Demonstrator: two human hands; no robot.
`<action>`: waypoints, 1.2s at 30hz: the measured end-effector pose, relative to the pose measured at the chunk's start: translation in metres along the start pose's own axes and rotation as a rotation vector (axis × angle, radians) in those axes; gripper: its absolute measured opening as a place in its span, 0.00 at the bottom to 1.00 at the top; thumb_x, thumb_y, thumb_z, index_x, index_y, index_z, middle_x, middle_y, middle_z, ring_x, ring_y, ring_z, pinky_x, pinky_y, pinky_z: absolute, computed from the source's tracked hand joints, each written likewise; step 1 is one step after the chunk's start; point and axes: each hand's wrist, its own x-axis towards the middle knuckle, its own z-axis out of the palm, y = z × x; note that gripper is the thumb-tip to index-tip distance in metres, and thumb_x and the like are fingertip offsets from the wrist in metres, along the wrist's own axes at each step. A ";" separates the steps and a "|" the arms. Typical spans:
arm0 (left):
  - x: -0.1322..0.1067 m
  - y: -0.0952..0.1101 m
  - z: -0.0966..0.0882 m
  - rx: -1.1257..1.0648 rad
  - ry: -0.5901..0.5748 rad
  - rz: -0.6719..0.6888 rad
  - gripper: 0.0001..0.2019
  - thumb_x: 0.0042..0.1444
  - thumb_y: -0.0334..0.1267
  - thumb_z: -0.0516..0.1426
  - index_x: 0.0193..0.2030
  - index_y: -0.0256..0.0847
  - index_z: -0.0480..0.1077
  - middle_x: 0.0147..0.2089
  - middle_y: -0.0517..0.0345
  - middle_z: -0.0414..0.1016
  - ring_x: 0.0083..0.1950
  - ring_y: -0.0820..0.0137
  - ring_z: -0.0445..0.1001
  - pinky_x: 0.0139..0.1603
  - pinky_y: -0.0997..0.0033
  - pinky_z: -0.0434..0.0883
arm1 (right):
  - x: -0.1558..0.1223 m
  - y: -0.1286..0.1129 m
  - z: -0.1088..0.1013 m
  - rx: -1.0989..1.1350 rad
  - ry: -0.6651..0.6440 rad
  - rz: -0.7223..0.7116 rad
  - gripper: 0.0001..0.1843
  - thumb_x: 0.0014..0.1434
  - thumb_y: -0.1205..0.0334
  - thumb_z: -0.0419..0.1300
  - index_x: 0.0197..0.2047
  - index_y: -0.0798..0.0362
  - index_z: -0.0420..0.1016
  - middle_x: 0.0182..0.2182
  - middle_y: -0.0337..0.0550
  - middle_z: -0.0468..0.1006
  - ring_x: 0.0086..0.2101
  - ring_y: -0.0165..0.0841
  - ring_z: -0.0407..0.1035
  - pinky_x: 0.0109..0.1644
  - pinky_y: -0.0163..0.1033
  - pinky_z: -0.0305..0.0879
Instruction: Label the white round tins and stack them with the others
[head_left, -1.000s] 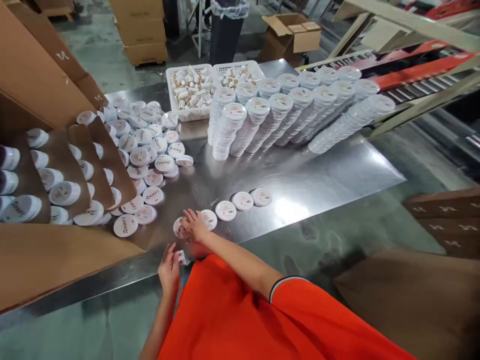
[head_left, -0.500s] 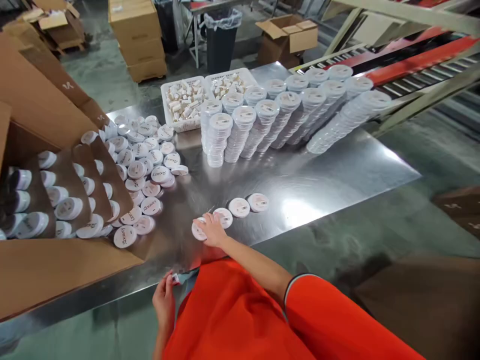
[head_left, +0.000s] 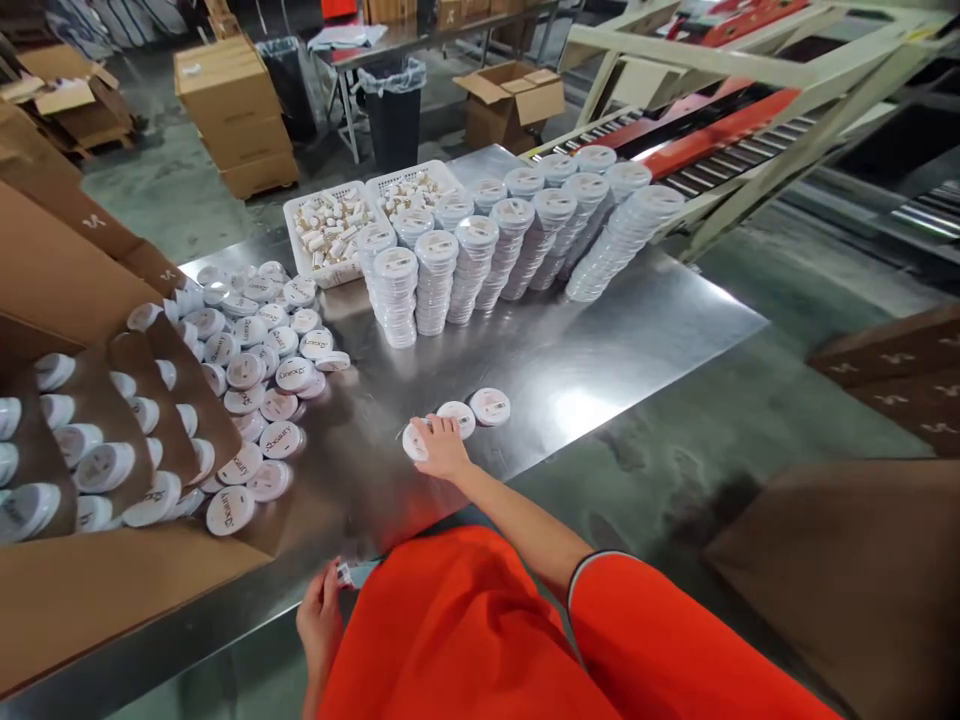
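My right hand (head_left: 442,447) is closed round the near end of a short row, its fingers over a flat round white container (head_left: 415,441). Beyond it, two more flat round containers (head_left: 456,418) (head_left: 491,406) with printed labels lie in line on the metal table (head_left: 360,420). Low by the table's front edge, my left hand (head_left: 320,612) pinches a label strip (head_left: 346,574) with a printed white end and a bluish length. Whether anything lies beneath the container in my right hand is hidden.
A loose pile of white round containers (head_left: 262,345) spills from a cardboard box (head_left: 142,590) with brown dividers on the left. Tall stacks of clear-wrapped containers (head_left: 435,285) stand behind. White baskets (head_left: 341,272) hold small white-and-gold pieces. A roller conveyor (head_left: 720,165) is at back right.
My right hand has moved from the row's nearest container to the neighbouring one, and the row shows one fewer spot. My view has turned right. The left hand still pinches the strip.
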 end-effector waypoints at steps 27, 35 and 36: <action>-0.021 0.042 0.039 0.095 0.105 -0.016 0.24 0.43 0.66 0.54 0.31 0.49 0.78 0.32 0.54 0.84 0.45 0.47 0.82 0.50 0.47 0.76 | 0.005 0.163 -0.041 0.051 0.075 0.272 0.38 0.49 0.59 0.68 0.62 0.53 0.66 0.64 0.60 0.63 0.57 0.49 0.63 0.58 0.48 0.60; -0.013 0.079 0.039 0.083 0.026 0.076 0.29 0.43 0.66 0.55 0.36 0.42 0.79 0.36 0.47 0.84 0.41 0.50 0.82 0.46 0.52 0.77 | -0.002 0.118 -0.053 0.250 0.180 0.253 0.30 0.48 0.59 0.69 0.54 0.54 0.71 0.62 0.59 0.65 0.55 0.48 0.66 0.59 0.47 0.63; -0.009 0.082 0.038 0.085 0.020 0.113 0.29 0.44 0.65 0.55 0.37 0.42 0.80 0.37 0.48 0.84 0.42 0.51 0.82 0.46 0.53 0.77 | -0.004 0.102 -0.056 0.295 0.194 0.183 0.30 0.48 0.57 0.69 0.54 0.53 0.71 0.62 0.58 0.65 0.57 0.47 0.65 0.60 0.47 0.63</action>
